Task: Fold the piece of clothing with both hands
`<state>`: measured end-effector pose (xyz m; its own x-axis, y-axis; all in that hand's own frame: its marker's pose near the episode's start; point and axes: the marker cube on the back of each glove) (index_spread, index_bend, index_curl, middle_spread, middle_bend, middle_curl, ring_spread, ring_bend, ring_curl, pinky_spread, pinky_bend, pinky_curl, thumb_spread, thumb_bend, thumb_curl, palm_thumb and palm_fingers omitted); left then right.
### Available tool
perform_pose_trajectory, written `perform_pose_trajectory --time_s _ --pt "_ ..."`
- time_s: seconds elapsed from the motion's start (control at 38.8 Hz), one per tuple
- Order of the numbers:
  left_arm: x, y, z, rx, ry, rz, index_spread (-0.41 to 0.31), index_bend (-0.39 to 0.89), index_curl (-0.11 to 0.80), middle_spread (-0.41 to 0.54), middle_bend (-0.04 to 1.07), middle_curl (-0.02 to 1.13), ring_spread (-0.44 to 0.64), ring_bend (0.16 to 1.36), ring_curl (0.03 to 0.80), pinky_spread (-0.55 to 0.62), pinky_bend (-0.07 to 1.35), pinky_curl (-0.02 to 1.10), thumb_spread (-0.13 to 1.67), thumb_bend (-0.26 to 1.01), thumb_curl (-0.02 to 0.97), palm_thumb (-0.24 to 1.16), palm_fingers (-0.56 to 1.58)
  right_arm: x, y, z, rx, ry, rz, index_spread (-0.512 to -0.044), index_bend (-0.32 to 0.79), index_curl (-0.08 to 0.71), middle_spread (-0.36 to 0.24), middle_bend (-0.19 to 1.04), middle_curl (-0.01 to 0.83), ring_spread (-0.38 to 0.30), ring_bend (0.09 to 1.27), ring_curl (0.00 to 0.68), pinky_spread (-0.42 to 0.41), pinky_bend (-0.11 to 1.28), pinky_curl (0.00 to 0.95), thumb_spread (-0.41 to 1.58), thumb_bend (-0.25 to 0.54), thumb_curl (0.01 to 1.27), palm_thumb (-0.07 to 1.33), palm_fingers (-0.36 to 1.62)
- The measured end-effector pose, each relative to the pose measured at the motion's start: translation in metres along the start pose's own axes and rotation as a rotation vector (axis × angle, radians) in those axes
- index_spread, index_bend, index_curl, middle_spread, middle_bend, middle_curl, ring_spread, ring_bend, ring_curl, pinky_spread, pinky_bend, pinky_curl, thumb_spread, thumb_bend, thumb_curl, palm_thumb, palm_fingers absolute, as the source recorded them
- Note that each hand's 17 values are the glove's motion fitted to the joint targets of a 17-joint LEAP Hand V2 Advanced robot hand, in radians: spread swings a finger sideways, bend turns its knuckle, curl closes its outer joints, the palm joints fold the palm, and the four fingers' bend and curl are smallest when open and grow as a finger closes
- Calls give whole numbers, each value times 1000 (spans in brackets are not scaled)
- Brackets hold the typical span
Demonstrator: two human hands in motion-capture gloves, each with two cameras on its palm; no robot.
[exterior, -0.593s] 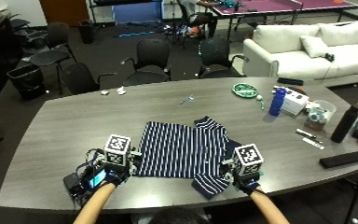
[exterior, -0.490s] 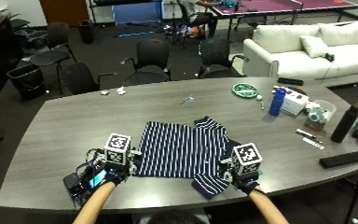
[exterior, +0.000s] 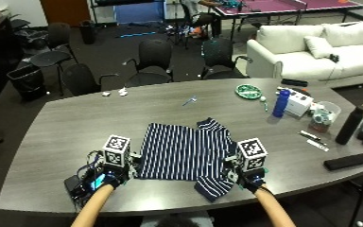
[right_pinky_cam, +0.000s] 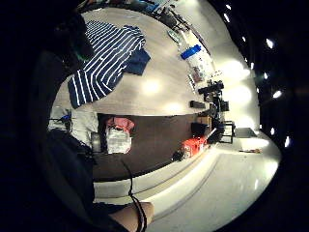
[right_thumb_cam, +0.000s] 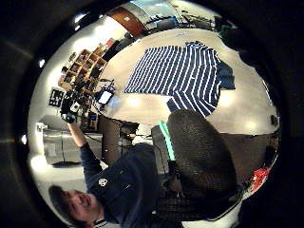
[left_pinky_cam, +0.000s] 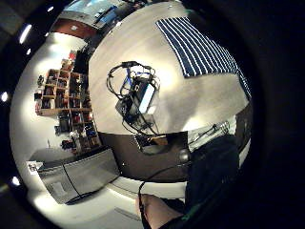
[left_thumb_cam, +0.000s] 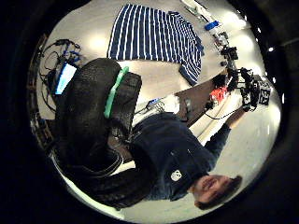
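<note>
A navy and white striped shirt [exterior: 181, 153] lies mostly flat on the grey table [exterior: 74, 118], with one sleeve folded out toward the near edge. My left hand [exterior: 109, 178] hovers at the shirt's near left corner and holds no cloth. My right hand [exterior: 249, 178] hovers by the near right sleeve, also holding nothing. In the palm views the shirt [left_thumb_cam: 149, 32] [right_thumb_cam: 180, 71] [left_pinky_cam: 200, 47] [right_pinky_cam: 106, 53] lies out on the table away from both palms. Loosely curved gloved fingers [left_thumb_cam: 88, 121] [right_thumb_cam: 199, 156] show with nothing in them.
A small device with a lit screen and cables [exterior: 84, 184] sits at the near edge beside my left hand. To the far right stand a blue bottle [exterior: 282, 103], a green plate [exterior: 249, 91], a white box [exterior: 299, 101], a black bottle [exterior: 348, 125] and a black case [exterior: 351, 161].
</note>
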<state>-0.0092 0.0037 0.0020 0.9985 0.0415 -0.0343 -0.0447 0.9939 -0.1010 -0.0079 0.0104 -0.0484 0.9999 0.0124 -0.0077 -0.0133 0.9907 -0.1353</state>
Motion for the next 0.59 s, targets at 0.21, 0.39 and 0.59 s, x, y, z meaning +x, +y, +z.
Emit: perform_pose_trajectory --time_s 0.21,0.39,0.59 --pt "16 -14 3 -21 17 61 -83 197 315 148 138 198 302 491 226 287 297 262 1228 46 196 220 282 14 -17 -3 -41 8 33 -280 98 206 -56 206 303 -74 434 302 9 502 312 1231 124 205 343 616" --pt "31 -41 13 -50 11 109 -82 153 324 183 143 198 329 519 240 296 330 288 1216 29 229 259 231 16 -33 4 -96 -9 40 -295 80 192 -46 191 319 -59 448 315 26 524 327 1219 84 233 356 557" --pt "44 -94 52 -170 61 183 -74 118 300 211 155 207 341 581 264 303 399 321 1193 7 259 303 153 15 -63 47 -240 -4 56 -273 139 209 -37 169 326 -37 440 321 43 528 336 1199 40 259 374 531"
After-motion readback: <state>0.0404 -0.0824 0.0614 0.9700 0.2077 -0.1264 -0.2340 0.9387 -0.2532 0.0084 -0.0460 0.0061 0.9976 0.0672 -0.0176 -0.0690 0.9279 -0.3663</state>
